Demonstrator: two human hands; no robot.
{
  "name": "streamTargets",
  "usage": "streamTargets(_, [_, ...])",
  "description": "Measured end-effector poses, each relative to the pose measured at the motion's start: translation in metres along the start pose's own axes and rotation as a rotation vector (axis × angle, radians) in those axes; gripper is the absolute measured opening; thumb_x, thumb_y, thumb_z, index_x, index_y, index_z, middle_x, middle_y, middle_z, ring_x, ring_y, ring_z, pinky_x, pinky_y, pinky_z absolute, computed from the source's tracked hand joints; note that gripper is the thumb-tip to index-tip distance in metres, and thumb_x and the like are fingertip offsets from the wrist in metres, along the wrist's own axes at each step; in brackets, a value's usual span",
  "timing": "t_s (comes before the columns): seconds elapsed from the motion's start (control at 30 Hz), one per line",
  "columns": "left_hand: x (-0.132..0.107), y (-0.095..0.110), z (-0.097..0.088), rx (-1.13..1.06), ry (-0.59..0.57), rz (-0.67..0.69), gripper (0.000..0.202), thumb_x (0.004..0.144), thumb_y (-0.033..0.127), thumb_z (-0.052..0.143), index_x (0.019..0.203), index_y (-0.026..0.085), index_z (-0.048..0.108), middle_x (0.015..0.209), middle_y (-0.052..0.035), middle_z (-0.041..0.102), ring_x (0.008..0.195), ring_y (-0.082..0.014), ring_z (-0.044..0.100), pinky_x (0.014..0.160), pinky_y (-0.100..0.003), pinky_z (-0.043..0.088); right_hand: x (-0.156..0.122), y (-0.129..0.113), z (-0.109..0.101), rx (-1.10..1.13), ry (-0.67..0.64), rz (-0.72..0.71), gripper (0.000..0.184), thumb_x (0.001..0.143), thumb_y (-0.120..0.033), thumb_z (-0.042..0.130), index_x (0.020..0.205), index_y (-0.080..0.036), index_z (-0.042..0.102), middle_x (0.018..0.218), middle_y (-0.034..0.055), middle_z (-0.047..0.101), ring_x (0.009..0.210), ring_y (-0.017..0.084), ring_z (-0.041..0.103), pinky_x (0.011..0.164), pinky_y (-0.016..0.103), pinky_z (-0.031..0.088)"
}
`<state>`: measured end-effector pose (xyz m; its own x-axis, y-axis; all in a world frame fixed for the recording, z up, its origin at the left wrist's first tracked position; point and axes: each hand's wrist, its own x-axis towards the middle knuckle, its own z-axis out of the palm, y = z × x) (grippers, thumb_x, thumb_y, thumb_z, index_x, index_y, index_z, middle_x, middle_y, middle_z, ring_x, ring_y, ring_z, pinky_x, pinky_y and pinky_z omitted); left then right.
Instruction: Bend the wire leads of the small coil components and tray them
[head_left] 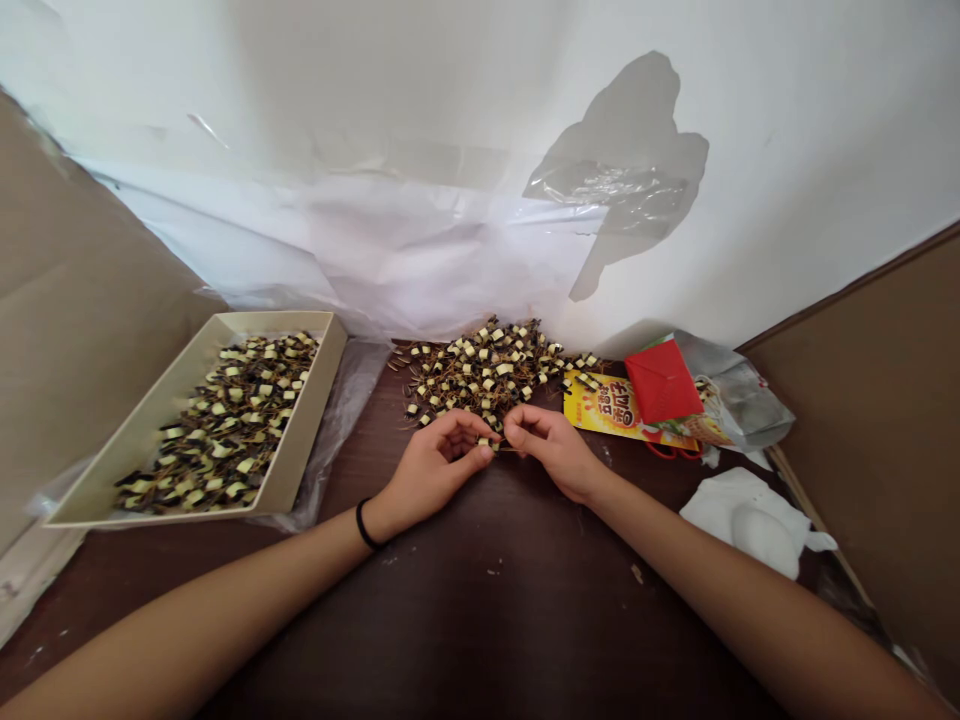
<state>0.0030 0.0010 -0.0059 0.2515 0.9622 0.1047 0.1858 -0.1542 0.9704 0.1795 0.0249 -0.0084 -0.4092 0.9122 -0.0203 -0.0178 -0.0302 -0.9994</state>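
Note:
My left hand (439, 465), with a black band at the wrist, pinches a small black part with a pale yellow tape band (486, 443) between thumb and forefinger. Thin copper-coloured leads stick out of it to the right. Close beside it, my right hand (555, 450) has thumb and forefinger pressed together at those wire leads. Just beyond both hands lies a loose heap of the same taped parts (499, 370). To the left, a cream tray (300, 450) holds many more of them.
Clear plastic sheeting (360, 385) lies under the tray. On the right are a yellow printed packet (592, 405), a red envelope (664, 380), a silver bag (750, 400), red-handled scissors (667, 452) and crumpled white tissue (742, 510). A white wall and brown side panels enclose the dark tabletop (480, 620).

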Motion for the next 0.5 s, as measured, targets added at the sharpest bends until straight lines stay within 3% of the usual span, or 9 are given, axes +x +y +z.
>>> streamTargets(0.5, [0.0001, 0.0012, 0.0005, -0.006, -0.008, -0.012, 0.016, 0.076, 0.027, 0.066, 0.086, 0.016, 0.062, 0.082, -0.0035, 0.065, 0.070, -0.0124, 0.058, 0.065, -0.024, 0.048, -0.0001, 0.0018, -0.0002, 0.045, 0.000, 0.024, 0.034, 0.070, -0.049, 0.067, 0.066, -0.017, 0.054, 0.059, -0.0042, 0.046, 0.054, 0.009, 0.037, 0.054, 0.023, 0.033])
